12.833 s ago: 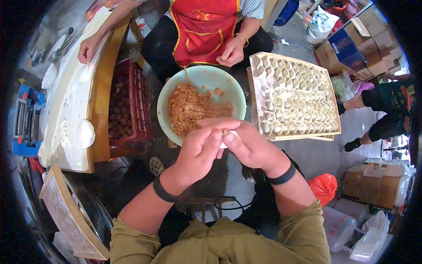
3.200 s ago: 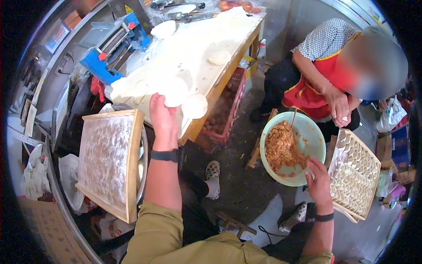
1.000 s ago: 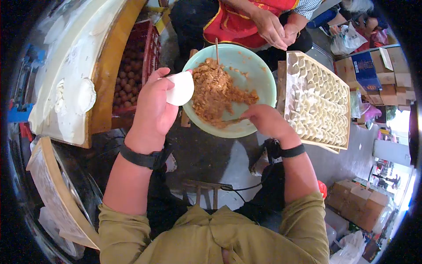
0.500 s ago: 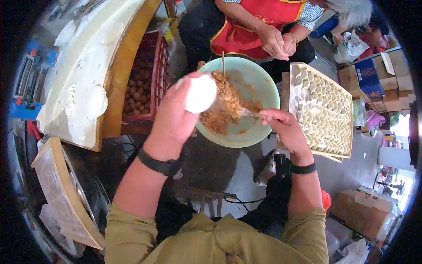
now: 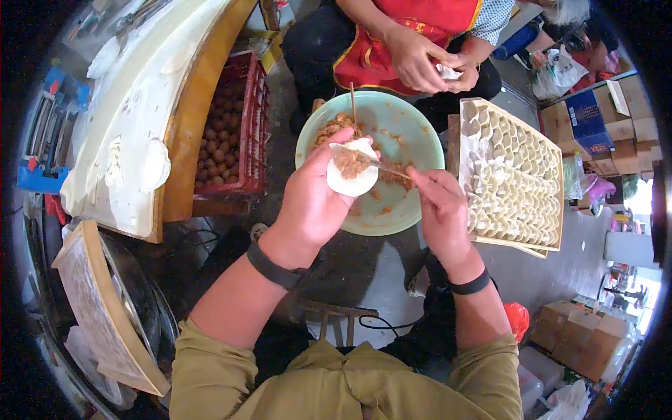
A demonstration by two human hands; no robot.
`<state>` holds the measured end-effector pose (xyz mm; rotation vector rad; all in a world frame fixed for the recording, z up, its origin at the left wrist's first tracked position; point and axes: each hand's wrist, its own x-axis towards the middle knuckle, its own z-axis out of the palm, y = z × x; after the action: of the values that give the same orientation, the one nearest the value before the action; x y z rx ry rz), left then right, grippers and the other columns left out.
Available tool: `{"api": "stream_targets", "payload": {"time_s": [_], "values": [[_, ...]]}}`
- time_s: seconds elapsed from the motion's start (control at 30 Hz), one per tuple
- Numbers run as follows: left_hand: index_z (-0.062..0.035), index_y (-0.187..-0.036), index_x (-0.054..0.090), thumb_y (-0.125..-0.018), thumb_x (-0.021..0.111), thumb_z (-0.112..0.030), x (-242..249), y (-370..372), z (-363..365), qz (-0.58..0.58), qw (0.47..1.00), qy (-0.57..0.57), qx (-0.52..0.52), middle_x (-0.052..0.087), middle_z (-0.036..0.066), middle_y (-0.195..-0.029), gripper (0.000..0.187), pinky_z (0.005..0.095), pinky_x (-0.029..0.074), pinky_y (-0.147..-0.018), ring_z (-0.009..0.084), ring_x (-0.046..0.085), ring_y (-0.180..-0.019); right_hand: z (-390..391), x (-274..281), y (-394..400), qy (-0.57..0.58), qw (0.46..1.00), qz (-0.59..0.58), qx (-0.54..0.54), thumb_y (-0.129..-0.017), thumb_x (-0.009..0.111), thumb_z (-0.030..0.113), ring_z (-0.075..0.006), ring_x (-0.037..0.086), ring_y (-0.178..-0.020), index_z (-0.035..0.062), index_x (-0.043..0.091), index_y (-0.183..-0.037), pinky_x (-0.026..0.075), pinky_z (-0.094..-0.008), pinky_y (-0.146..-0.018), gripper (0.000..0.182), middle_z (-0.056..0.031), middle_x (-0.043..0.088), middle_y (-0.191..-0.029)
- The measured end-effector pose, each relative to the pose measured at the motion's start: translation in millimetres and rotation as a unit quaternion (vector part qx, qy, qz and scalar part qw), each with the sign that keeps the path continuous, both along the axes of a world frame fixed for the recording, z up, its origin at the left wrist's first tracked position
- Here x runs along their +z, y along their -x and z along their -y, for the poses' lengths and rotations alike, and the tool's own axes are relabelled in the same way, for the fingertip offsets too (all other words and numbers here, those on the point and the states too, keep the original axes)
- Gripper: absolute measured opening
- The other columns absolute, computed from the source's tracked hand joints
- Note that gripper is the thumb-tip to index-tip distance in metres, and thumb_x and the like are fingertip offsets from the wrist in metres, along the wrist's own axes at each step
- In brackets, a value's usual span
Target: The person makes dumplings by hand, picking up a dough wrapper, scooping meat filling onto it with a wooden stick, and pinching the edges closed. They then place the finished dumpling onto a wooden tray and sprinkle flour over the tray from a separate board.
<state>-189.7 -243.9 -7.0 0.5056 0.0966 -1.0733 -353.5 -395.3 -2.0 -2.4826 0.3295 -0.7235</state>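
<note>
On the palm of my left hand lies a round white dumpling wrapper, held by the fingers around its edge. A lump of brown filling sits on the wrapper. My right hand grips a slim filling spatula, and its tip touches the filling. Below both hands is a pale green bowl with more brown filling inside. A second stick-like handle stands up out of the bowl.
To the right, a wooden tray holds rows of shaped dumplings. Opposite, a co-worker's hands hold something white. At left are a floured board with dough and a red crate of round brown items.
My left hand has moved right and tipped the wrapper up under the spatula. Filling from the bowl is now on the wrapper. The co-worker's hands now hold a white piece.
</note>
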Motion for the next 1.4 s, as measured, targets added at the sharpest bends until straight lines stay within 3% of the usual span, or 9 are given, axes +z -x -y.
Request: {"api": "stream_targets", "payload": {"time_s": [0.1, 0.2, 0.47, 0.7, 1.1, 1.3, 1.4], "values": [[-0.0013, -0.142, 0.045, -0.110, 0.031, -0.032, 3.7, -0.8, 2.9, -0.001, 0.999, -0.034, 0.022, 0.053, 0.019, -0.142, 0.047, 0.0460, 0.041, -0.113, 0.0321, 0.053, -0.130, -10.2, 2.9, 0.1, 0.097, 0.994, -0.039, 0.016, -0.078, 0.061, -0.007, -0.0307, 0.066, -0.082, 0.0097, 0.071, -0.119, 0.056, -0.0386, -0.071, 0.045, -0.0123, 0.066, -0.093], [0.0003, -0.140, 0.044, -0.110, 0.027, -0.037, 6.9, -3.7, 0.4, -0.024, 0.998, -0.048, 0.043, 0.053, 0.021, -0.141, 0.051, 0.0467, 0.040, -0.114, 0.0344, 0.053, -0.130, -18.8, 8.1, 0.7, 0.123, 0.988, -0.092, 0.027, -0.075, 0.061, -0.007, -0.0291, 0.066, -0.083, 0.0102, 0.070, -0.119, 0.056, -0.0383, -0.068, 0.048, -0.0105, 0.066, -0.091], [0.0044, -0.134, 0.047, -0.108, 0.020, -0.053, 15.4, -9.3, -4.6, -0.031, 0.997, -0.041, 0.055, 0.053, 0.024, -0.141, 0.069, 0.0475, 0.036, -0.116, 0.0350, 0.050, -0.133, -3.8, 14.9, 13.0, 0.069, 0.996, -0.036, 0.032, -0.074, 0.065, -0.007, -0.0312, 0.065, -0.081, 0.0101, 0.071, -0.119, 0.054, -0.0401, -0.069, 0.048, -0.0110, 0.066, -0.090], [0.0080, -0.136, 0.049, -0.106, 0.019, -0.059, 9.0, -3.9, -4.7, -0.002, 0.999, -0.034, -0.001, 0.054, 0.023, -0.142, 0.079, 0.0456, 0.035, -0.116, 0.0329, 0.050, -0.134, -8.0, 19.3, 10.6, 0.035, 0.998, -0.045, 0.032, -0.076, 0.064, -0.007, -0.0319, 0.065, -0.083, 0.0113, 0.073, -0.116, 0.054, -0.0403, -0.072, 0.045, -0.0122, 0.066, -0.091], [0.0059, -0.141, 0.046, -0.105, 0.020, -0.060, 7.1, 3.7, -1.7, 0.010, 0.998, -0.030, -0.057, 0.056, 0.022, -0.139, 0.080, 0.0443, 0.038, -0.115, 0.0308, 0.053, -0.132, -5.5, 7.4, 11.2, 0.033, 0.999, -0.015, 0.022, -0.078, 0.062, -0.010, -0.0324, 0.063, -0.086, 0.0085, 0.072, -0.116, 0.053, -0.0403, -0.074, 0.043, -0.0130, 0.065, -0.091], [0.0031, -0.133, 0.053, -0.108, 0.022, -0.053, 2.7, 4.1, -4.3, -0.006, 0.999, -0.024, -0.028, 0.059, 0.018, -0.135, 0.069, 0.0432, 0.040, -0.112, 0.0285, 0.056, -0.127, -6.5, 4.5, 13.6, -0.007, 0.994, 0.107, -0.033, -0.080, 0.059, -0.012, -0.0319, 0.062, -0.084, 0.0070, 0.070, -0.121, 0.052, -0.0391, -0.073, 0.046, -0.0138, 0.063, -0.090], [0.0019, -0.134, 0.050, -0.109, 0.025, -0.048, 4.5, 2.9, -3.4, 0.001, 0.999, -0.030, 0.018, 0.060, 0.017, -0.134, 0.061, 0.0432, 0.042, -0.111, 0.0274, 0.056, -0.126, 4.0, 7.7, 6.8, -0.011, 0.999, 0.009, -0.044, -0.081, 0.059, -0.009, -0.0326, 0.063, -0.084, 0.0079, 0.070, -0.120, 0.053, -0.0403, -0.074, 0.044, -0.0146, 0.064, -0.090]]}}
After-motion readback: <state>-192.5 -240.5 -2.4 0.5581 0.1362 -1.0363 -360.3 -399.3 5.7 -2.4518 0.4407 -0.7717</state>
